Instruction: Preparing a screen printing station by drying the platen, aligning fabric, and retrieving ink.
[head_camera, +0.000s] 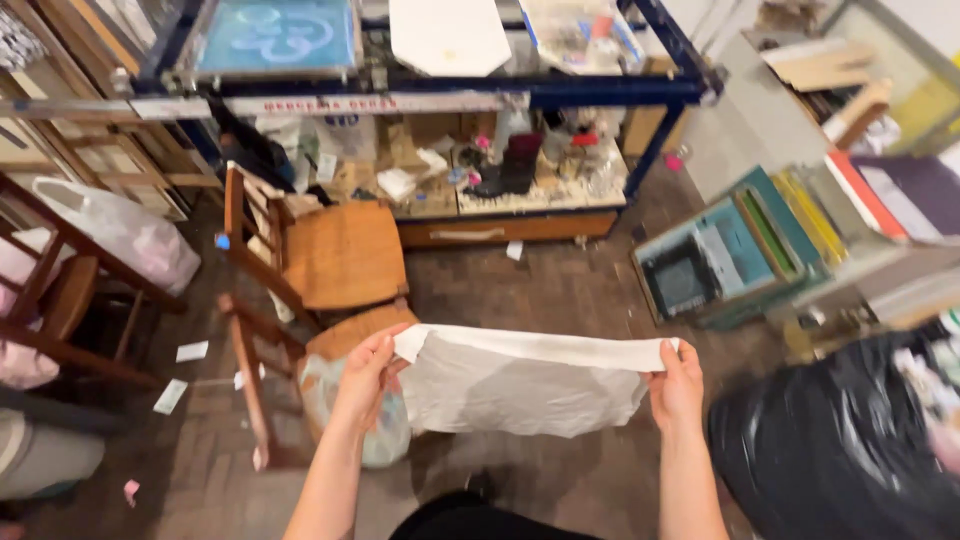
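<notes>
I see my left hand (365, 385) and right hand (677, 385) gripping a white cloth (520, 385) stretched taut, low centre of frame.

A cloth (525, 385) stretches between the left hand (365, 380) and right hand (677, 385). Two chairs (330, 255) stand behind-left, a bag (840, 450) lies right, and a shelf (500, 190) stands behind.

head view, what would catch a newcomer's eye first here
A white cloth stretched low in the middle between the left hand and the right hand, each gripping a top corner. Behind it to the left stand wooden chairs, and a shiny black bag fills the lower right corner.
</notes>
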